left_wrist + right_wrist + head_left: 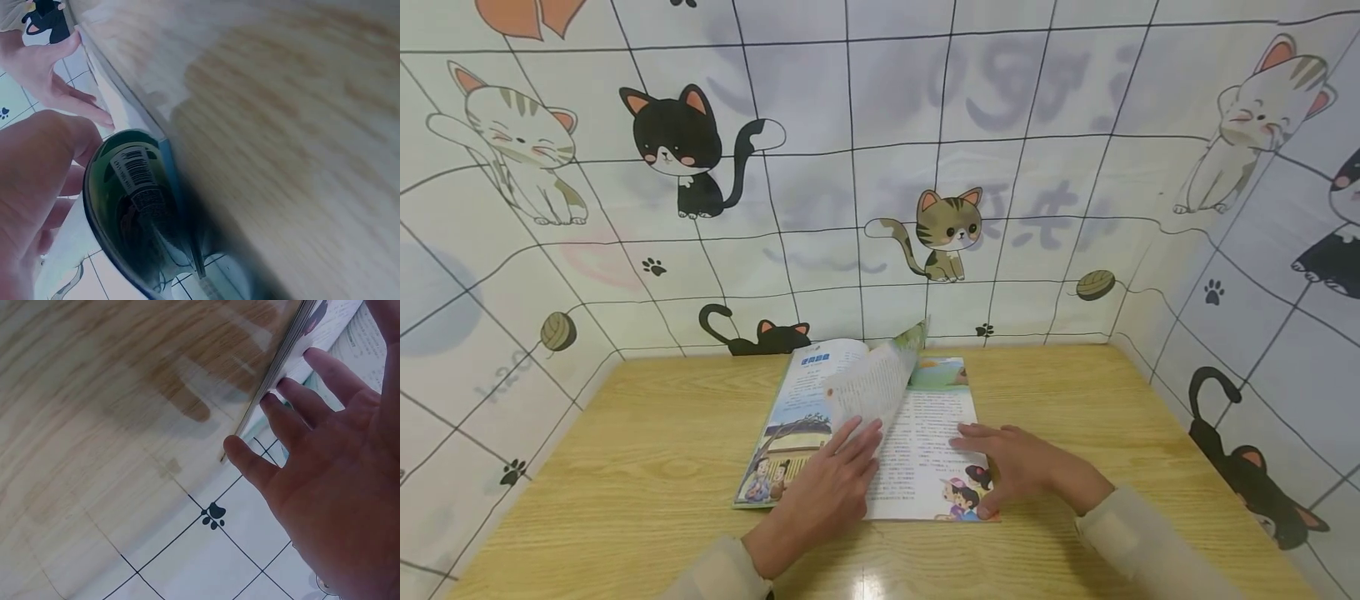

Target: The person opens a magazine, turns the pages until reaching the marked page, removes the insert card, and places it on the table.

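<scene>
An illustrated storybook (pixel 782 417) lies spread on the wooden table, with pictures and printed text on its pages. One leaf (pixel 876 383) stands curled up near the spine, its top corner bent over. My left hand (pixel 835 483) rests across the foot of that leaf, fingers straight. At the right page (pixel 925 467), my right hand (pixel 1030 467) has its fingers spread over the outer edge and its thumb by the lower corner. The right wrist view has those fingertips right at the book's edge. In the left wrist view, the curved green cover (pixel 134 187) bears a barcode label.
The light wooden table (pixel 662 433) extends around the book on both sides. Behind it and at the sides hangs a white gridded cloth (pixel 820 275) printed with cartoon cats, paw prints and yarn balls.
</scene>
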The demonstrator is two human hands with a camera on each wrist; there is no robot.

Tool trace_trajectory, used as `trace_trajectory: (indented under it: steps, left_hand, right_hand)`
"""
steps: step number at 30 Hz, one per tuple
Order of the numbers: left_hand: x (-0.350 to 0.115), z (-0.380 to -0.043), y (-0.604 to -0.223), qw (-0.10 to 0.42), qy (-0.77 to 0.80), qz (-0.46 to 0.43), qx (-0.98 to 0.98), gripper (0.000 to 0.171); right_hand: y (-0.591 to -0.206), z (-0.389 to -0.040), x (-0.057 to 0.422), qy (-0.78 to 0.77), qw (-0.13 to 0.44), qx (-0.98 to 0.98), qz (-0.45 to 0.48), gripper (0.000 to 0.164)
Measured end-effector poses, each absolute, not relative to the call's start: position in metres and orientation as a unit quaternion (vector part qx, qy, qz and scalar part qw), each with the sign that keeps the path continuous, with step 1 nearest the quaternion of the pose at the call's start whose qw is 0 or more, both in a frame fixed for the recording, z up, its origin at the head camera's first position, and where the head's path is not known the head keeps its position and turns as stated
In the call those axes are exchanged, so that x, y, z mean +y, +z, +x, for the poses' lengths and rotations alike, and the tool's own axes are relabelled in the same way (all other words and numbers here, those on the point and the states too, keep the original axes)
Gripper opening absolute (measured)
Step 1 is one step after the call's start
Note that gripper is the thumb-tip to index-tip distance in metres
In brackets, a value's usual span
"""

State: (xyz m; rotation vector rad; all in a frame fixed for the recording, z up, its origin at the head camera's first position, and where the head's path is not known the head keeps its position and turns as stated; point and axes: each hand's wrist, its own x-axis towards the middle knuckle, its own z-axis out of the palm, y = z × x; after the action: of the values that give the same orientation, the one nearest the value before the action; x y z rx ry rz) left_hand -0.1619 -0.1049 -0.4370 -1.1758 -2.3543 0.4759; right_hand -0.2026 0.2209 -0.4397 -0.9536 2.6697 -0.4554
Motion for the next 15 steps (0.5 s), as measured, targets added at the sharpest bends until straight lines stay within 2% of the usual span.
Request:
trace_trajectory:
  steps: [5, 15]
  left_hand:
    - [-0.1051, -0.1638, -0.4357, 0.182, 0.172, -0.420, -0.872, 0.036]
    - [-0.1095, -0.1682, -0.4334, 0.172, 0.125, -0.406, -0.889, 0.026]
  right_hand:
    - [-0.4397, -0.2027, 0.2197, -0.159, 0.131, 0.920, -0.334, 0.101]
    - [-0.4394, -0.1998, 0.2200, -0.167, 0.131, 0.920, -0.329, 0.100]
